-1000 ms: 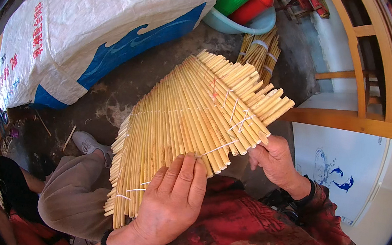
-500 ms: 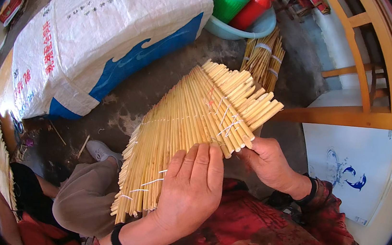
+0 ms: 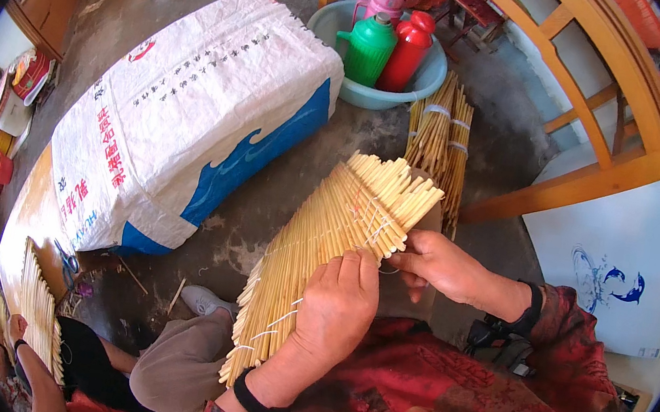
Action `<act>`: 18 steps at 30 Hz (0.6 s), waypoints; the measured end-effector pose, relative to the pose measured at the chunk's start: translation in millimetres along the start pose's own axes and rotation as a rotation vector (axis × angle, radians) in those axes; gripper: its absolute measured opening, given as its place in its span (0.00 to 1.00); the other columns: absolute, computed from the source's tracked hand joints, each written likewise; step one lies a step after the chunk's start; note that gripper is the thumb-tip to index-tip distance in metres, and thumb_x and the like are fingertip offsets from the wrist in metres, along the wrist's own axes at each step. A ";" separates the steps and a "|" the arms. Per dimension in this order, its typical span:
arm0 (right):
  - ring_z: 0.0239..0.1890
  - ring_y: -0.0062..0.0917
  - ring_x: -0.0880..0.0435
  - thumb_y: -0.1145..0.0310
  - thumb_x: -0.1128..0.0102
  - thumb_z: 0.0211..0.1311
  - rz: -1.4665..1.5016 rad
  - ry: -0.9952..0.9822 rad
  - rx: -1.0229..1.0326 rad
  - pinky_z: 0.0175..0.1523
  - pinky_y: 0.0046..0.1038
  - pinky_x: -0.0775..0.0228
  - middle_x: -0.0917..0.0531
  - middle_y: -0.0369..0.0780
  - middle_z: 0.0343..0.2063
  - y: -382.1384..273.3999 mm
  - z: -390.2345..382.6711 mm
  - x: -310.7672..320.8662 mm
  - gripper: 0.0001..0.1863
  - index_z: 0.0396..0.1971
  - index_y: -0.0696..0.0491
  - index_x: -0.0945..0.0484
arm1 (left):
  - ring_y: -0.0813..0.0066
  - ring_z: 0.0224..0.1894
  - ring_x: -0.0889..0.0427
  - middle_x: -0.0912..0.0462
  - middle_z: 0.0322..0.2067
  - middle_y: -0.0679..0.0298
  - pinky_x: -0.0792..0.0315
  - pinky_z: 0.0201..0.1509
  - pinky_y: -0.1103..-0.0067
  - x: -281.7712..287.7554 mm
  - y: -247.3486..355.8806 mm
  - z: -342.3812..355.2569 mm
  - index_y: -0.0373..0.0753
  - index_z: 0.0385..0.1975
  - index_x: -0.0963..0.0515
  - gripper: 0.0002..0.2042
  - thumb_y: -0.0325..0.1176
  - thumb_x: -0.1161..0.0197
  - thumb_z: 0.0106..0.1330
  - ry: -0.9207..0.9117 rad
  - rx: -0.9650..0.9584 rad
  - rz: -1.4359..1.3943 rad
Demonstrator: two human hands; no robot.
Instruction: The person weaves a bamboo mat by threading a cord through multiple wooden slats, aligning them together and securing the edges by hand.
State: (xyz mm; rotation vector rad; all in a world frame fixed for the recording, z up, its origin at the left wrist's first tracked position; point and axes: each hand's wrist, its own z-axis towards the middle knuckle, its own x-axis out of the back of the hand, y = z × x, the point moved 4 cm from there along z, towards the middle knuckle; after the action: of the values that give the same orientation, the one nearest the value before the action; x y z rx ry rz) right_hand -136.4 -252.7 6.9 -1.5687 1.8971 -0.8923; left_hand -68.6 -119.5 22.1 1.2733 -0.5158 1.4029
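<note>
A fan-shaped mat of pale, straw-coloured stalks [image 3: 315,233], stitched with white thread and a little red thread, lies slanting before me. My left hand [image 3: 342,301] is closed over its near edge, fingers curled and knuckles up. At the mat's right corner my right hand [image 3: 449,267] is closed, with thumb and forefinger pressed together and the other fingers curled below. A thin thread [image 3: 389,272] shows between my two hands. What the right fingertips pinch is hidden. Short white thread ends stick out along the mat's lower left part.
A large white and blue woven sack [image 3: 194,109] stands at the left. Beyond the mat are a pale blue basin [image 3: 375,97] with flasks and tied stalk bundles [image 3: 440,133]. A wooden frame [image 3: 553,178] is at right. Another person's hand [image 3: 17,327] holds a similar mat [image 3: 42,299].
The view has shifted, showing more of the room. My left fingers, earlier laid flatter on the mat, are now curled at its edge. My right hand's fingers have come into view below the corner.
</note>
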 end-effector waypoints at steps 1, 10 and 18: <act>0.17 0.17 0.30 0.69 0.51 0.66 0.016 -0.010 -0.028 0.22 0.22 0.28 0.31 0.33 0.17 0.2 1.1 0.2 0.10 0.39 0.60 0.29 | 0.61 0.29 0.23 0.25 0.30 0.55 0.27 0.32 0.72 0.3 -0.8 0.7 0.30 0.38 0.29 0.14 0.25 0.45 0.50 0.007 -0.010 -0.006; 0.24 0.20 0.27 0.77 0.54 0.59 0.402 -0.033 -0.059 0.30 0.31 0.24 0.26 0.37 0.25 -11.7 5.0 -9.4 0.11 0.40 0.57 0.28 | 0.71 0.25 0.26 0.29 0.23 0.63 0.29 0.27 0.78 -1.9 -0.1 0.5 0.34 0.32 0.29 0.09 0.28 0.45 0.51 0.068 -0.073 0.088; 0.33 0.29 0.19 0.73 0.52 0.59 0.437 -0.284 0.003 0.40 0.37 0.22 0.20 0.46 0.38 -26.3 6.9 -18.5 0.17 0.49 0.61 0.30 | 0.63 0.24 0.24 0.27 0.23 0.59 0.29 0.26 0.71 28.2 -25.5 -5.0 0.35 0.32 0.29 0.11 0.26 0.40 0.49 0.126 -0.027 0.025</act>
State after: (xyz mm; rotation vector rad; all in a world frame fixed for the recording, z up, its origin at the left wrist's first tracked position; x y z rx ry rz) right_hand -110.8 -238.6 22.0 -1.1376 1.9165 -0.4563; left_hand -42.1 -96.0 36.7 1.1519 -0.4652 1.4817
